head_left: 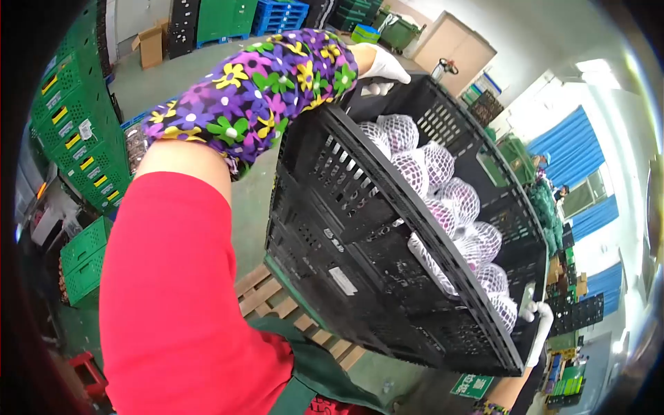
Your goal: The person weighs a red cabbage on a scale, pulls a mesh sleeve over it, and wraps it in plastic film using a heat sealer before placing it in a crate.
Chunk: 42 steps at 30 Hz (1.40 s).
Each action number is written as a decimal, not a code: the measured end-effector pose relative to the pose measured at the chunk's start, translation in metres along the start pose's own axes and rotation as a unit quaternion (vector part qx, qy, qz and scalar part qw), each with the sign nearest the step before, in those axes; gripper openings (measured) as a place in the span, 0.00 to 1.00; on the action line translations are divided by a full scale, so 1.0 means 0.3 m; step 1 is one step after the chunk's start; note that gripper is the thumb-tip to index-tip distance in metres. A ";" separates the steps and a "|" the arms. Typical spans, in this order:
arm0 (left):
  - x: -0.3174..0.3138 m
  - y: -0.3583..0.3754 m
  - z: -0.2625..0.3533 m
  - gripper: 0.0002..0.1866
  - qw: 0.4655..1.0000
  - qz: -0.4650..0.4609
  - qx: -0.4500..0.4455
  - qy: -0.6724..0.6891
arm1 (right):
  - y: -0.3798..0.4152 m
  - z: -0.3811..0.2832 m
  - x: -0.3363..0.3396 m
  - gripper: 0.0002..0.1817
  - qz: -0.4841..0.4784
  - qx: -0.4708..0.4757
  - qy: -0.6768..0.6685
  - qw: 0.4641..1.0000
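A black slatted plastic crate (360, 235) hangs tilted in front of me, above a wooden pallet. Inside it lie several round fruits in white foam nets (439, 166), reddish-purple where they show through. My left hand (384, 67), in a white glove, grips the crate's far end wall, its fingers hooked through the handle opening. At the opposite end, my right hand (541, 325), also white-gloved, has its fingers curled into the other handle opening. A flowered sleeve covers my left forearm.
Tall stacks of green crates (76, 138) stand at the left. The wooden pallet (266, 294) is below the crate. Blue pallets (279, 17), a cardboard box (150, 47) and a pallet jack (445, 67) are farther back. More dark crates (581, 313) stand at the right.
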<state>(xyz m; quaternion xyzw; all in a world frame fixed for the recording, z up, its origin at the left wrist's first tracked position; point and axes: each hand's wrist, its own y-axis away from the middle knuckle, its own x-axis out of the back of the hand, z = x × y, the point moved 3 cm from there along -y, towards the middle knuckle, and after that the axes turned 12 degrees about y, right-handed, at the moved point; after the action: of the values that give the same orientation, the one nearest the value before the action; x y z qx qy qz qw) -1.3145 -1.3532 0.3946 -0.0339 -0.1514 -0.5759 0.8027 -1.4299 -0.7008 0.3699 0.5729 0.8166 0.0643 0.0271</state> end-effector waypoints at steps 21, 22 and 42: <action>0.126 0.306 0.255 0.17 0.914 0.135 -0.380 -0.039 | 0.248 -0.053 -0.259 0.15 0.132 0.167 0.066 0.975; -0.096 0.536 0.437 0.15 0.896 0.157 -0.413 -0.047 | 0.361 -0.088 -0.300 0.15 0.168 0.111 0.072 0.977; -2.405 1.538 -0.658 0.18 0.762 -0.590 -0.140 -0.227 | 1.744 1.460 0.229 0.16 0.241 -0.203 0.215 0.924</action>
<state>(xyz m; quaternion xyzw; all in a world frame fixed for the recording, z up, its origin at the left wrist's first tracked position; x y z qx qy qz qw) -1.0529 -0.5845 0.0586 -0.1790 -0.2369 -0.9260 0.2334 -0.9141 -0.4285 0.0094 0.7070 0.6097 0.3548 -0.0497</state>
